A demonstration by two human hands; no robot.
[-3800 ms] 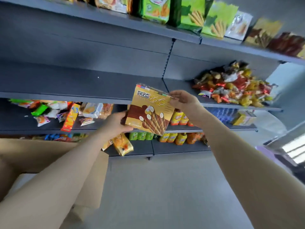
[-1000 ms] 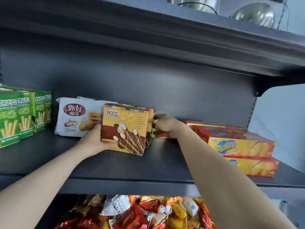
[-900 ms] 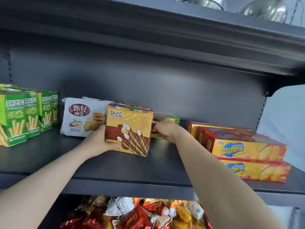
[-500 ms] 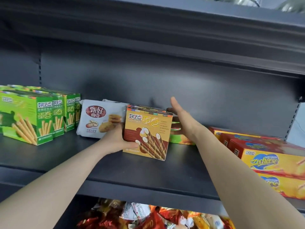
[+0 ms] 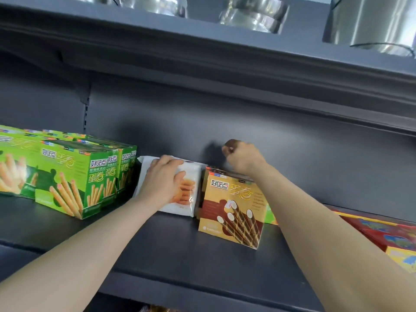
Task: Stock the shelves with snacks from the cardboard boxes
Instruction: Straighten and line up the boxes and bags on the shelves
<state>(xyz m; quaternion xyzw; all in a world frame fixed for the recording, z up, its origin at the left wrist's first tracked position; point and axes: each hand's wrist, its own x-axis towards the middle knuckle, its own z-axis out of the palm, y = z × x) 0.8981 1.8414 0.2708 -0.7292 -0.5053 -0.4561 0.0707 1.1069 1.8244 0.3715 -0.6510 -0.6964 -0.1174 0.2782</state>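
A brown-and-gold wafer roll box [image 5: 234, 212] stands upright on the dark grey shelf [image 5: 180, 248], with nothing touching its front. My left hand [image 5: 164, 181] lies on a white biscuit packet [image 5: 192, 176] just left of the box, fingers curled over the packet's top edge and thumb on its front. My right hand [image 5: 243, 158] is raised behind the box's top, close to the shelf's back wall. Its fingers are curled round a small dark brown item [image 5: 231, 144] that is mostly hidden.
Several green wafer roll boxes [image 5: 67, 176] fill the shelf's left side. Red and yellow cracker boxes [image 5: 394, 239] are stacked at the right edge, and a green box [image 5: 270, 216] peeks out behind my right forearm. Metal pots [image 5: 254, 14] stand on the shelf above.
My left hand let go of the brown box and moved left onto the white packet. My right hand rose and curled its fingers behind the box. The view shifted right.
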